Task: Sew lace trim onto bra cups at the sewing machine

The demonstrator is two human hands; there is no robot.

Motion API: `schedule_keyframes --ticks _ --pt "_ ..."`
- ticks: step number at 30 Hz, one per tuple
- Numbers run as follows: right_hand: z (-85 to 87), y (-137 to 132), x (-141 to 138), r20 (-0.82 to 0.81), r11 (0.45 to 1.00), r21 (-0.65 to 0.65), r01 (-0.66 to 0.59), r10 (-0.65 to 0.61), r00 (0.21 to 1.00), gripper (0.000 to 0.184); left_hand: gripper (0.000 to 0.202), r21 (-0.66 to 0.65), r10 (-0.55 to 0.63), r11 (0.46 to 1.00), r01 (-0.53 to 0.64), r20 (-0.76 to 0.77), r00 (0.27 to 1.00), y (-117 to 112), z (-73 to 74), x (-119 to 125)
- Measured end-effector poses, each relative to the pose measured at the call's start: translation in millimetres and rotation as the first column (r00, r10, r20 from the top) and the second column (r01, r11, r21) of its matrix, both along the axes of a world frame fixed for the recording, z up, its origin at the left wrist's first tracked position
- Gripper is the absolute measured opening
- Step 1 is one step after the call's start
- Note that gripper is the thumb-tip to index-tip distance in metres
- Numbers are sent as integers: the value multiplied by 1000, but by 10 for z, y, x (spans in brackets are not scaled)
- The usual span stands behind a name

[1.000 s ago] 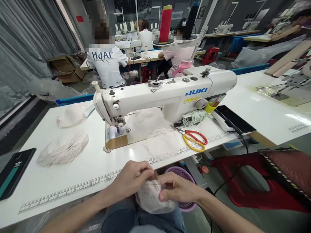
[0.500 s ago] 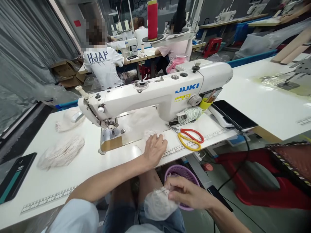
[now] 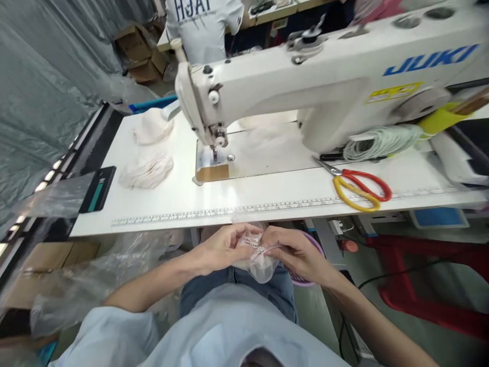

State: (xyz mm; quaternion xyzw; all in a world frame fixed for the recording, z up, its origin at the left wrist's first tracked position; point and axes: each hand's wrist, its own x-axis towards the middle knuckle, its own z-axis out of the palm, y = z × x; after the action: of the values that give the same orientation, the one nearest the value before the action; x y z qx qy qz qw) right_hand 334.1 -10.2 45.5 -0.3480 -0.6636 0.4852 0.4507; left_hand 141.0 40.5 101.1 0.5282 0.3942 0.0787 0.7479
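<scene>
Over my lap, just below the table's front edge, both hands pinch a small piece of white lace fabric (image 3: 260, 257). My left hand (image 3: 223, 247) grips its left side with fingers closed. My right hand (image 3: 296, 252) holds the right side, fingertips pressed on the lace trim. The fabric hangs down between them above my jeans. The white JUKI sewing machine (image 3: 324, 76) stands on the white table (image 3: 171, 204) straight ahead, its needle area (image 3: 216, 148) bare.
Red and yellow scissors (image 3: 359, 186) lie right of the needle plate. Two heaps of white fabric (image 3: 147, 171) sit at the table's left, near a black phone (image 3: 97, 188). A purple basket (image 3: 305, 278) is under my right hand. A red stool (image 3: 431, 285) stands right. A person sits beyond.
My left hand left the tabletop and came back to my lap, joining the right hand on the lace fabric. My head tipped down and closer to the machine.
</scene>
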Motion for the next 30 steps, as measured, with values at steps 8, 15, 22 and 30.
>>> schedule_keyframes --ticks 8,15,22,30 --pt "114 -9 -332 303 975 12 -224 209 930 17 45 -191 401 899 -395 -4 916 -303 -320 -438" --pt "580 -104 -501 56 934 -49 -354 356 933 10 34 73 489 871 -486 -26 872 -278 -538 -883" --pt "441 93 -910 220 980 -166 -109 145 965 20 28 -60 586 806 -590 226 778 -403 -569 -1023" --pt "88 161 -1069 383 984 -179 -9 78 920 18 37 -126 557 830 -543 238 796 -518 -728 -1117"
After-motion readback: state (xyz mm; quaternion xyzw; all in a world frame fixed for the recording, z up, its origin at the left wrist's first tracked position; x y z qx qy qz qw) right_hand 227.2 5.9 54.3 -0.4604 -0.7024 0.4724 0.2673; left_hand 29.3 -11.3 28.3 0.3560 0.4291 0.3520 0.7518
